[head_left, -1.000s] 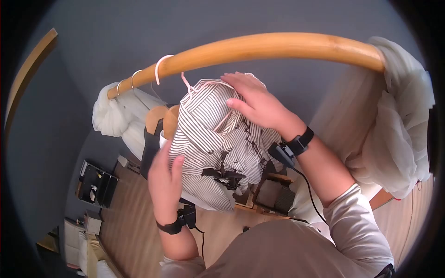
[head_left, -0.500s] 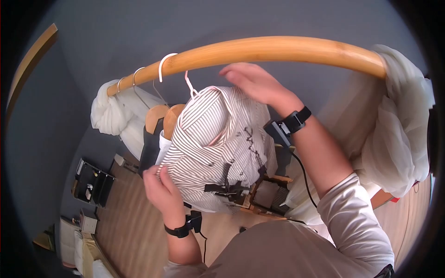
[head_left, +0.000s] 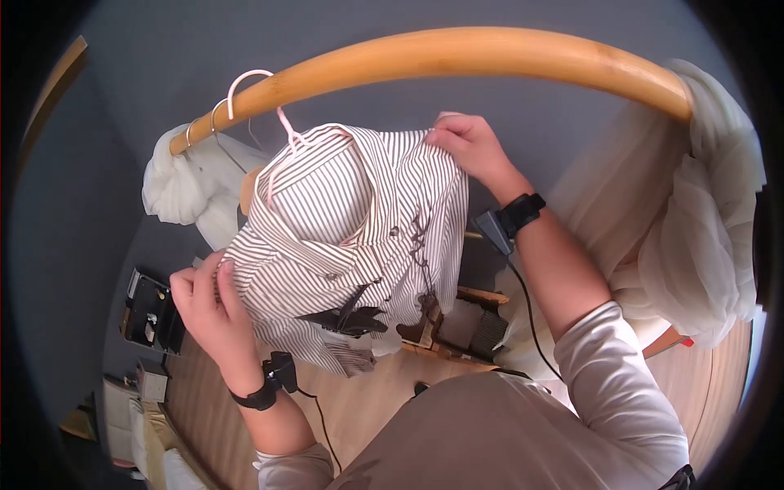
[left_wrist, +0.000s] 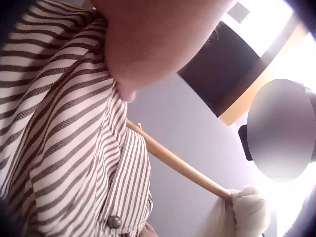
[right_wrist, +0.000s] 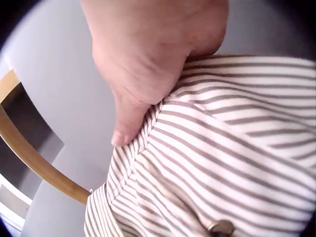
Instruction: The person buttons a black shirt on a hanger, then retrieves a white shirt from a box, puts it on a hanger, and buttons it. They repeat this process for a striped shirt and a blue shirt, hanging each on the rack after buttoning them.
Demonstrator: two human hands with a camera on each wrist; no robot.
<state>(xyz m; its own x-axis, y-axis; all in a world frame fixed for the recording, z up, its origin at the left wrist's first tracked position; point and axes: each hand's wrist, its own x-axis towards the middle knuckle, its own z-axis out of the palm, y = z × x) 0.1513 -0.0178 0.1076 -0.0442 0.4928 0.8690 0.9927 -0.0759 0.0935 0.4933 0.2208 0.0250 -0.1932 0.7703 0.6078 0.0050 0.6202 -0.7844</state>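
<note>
Head view: one striped shirt point(head_left: 359, 220) on a pink hanger point(head_left: 283, 131) sits just below the wooden rail point(head_left: 457, 57), with open rail to its right. Left hand point(head_left: 204, 298) pinches the shirt's low edge, and right hand point(head_left: 469, 147) grips its shoulder under the rail. Wrist views crop both hands. Two white cloth bundles point(head_left: 710, 204) drape the rail's ends.

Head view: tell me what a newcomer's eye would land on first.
The striped shirt fills the middle, hung on a pink hanger from the curved wooden rail across the top. The left hand grips its lower left edge and the right hand pinches its upper right shoulder. White cloth bunches at the rail's right end.
</note>
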